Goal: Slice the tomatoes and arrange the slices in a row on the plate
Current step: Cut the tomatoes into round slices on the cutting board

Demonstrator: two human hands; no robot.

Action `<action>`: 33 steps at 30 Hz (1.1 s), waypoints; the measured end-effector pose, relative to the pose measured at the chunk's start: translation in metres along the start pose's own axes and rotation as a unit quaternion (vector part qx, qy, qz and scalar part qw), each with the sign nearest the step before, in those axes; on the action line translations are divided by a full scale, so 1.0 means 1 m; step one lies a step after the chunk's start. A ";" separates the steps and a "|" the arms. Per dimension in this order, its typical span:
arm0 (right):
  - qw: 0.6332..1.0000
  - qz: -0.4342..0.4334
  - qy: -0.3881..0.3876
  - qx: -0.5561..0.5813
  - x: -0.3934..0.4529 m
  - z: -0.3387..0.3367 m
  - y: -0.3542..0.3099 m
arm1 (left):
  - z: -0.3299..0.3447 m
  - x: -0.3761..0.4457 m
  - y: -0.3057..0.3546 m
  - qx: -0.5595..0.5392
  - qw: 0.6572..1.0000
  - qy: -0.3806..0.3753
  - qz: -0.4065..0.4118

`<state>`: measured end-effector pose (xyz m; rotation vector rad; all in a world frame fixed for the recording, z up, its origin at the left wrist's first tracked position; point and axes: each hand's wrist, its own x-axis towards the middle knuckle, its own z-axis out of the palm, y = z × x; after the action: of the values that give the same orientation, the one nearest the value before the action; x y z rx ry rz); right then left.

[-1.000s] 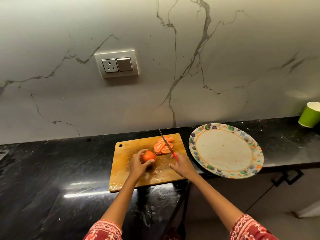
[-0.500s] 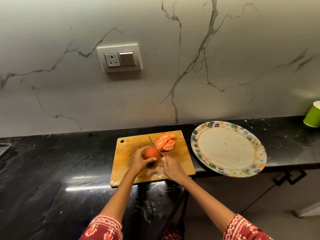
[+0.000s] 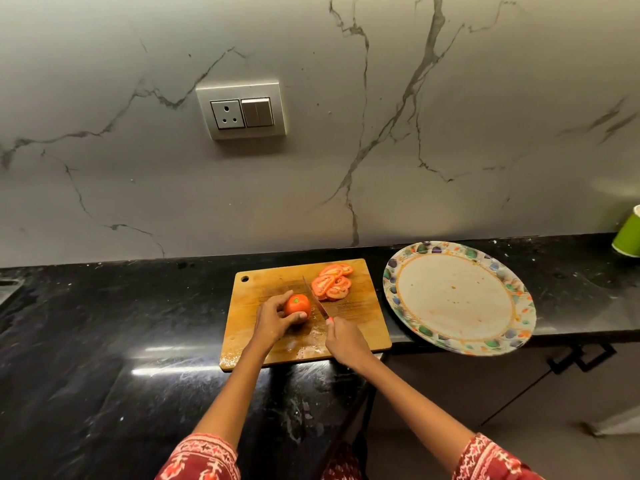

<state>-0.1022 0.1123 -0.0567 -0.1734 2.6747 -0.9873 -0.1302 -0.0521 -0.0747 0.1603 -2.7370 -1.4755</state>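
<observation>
A whole red tomato [image 3: 297,304] sits on the wooden cutting board [image 3: 360,327], and my left hand [image 3: 273,319] grips it from the left with thumb and fingers curled round it. My right hand [image 3: 344,339] holds a red-handled knife [image 3: 314,297]; its blade lies just right of the tomato, tip pointing away from me. Several tomato slices [image 3: 331,281] lie overlapping at the board's far right corner. The round plate [image 3: 457,296] with a coloured patterned rim stands to the right of the board, with no slices on it.
The board and plate rest on a black stone counter [image 3: 104,341]; the plate overhangs its front edge. A green cup [image 3: 628,235] stands at the far right by the marble wall. A socket and switch panel [image 3: 241,110] is on the wall. Cabinet handles [image 3: 581,358] show below the plate.
The knife has come down from over the slices to beside the tomato, and my right hand has moved left towards it. My left hand keeps hold of the tomato.
</observation>
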 end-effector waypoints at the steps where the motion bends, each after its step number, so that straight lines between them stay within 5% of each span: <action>1: 1.000 0.001 -0.006 -0.009 -0.001 0.000 -0.003 | 0.000 0.000 0.001 0.006 1.000 0.005 0.003; 33: 0.988 0.022 0.051 -0.142 -0.022 0.022 -0.028 | 0.006 -0.006 0.009 0.022 0.998 0.062 0.000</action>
<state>-0.0738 0.0818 -0.0495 -0.1238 2.8892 -0.6135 -0.1251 -0.0416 -0.0700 0.2440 -2.6727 -1.3559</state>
